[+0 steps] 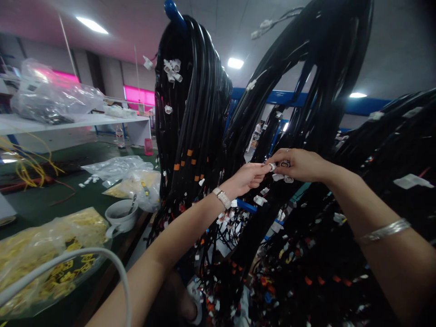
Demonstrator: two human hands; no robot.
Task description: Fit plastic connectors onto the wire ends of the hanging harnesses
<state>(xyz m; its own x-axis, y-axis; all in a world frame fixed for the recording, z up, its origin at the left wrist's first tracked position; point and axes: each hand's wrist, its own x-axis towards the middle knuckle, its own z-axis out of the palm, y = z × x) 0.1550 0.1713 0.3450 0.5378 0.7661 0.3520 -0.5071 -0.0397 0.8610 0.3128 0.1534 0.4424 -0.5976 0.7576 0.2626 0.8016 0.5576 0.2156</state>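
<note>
My left hand and my right hand meet in front of the hanging black wire harnesses. Between the fingertips of both is a small white connector, which each hand pinches from its own side. More white connectors show under my right hand's fingers; whether that hand also grips them is hard to tell. A white connector hangs just below. The far side of the pinched connector is hidden by my fingers.
A thick harness bundle hangs from a blue hook. On the green table lie a bag of yellow parts, a white cup and clear plastic bags. A pale hose arches across the lower left.
</note>
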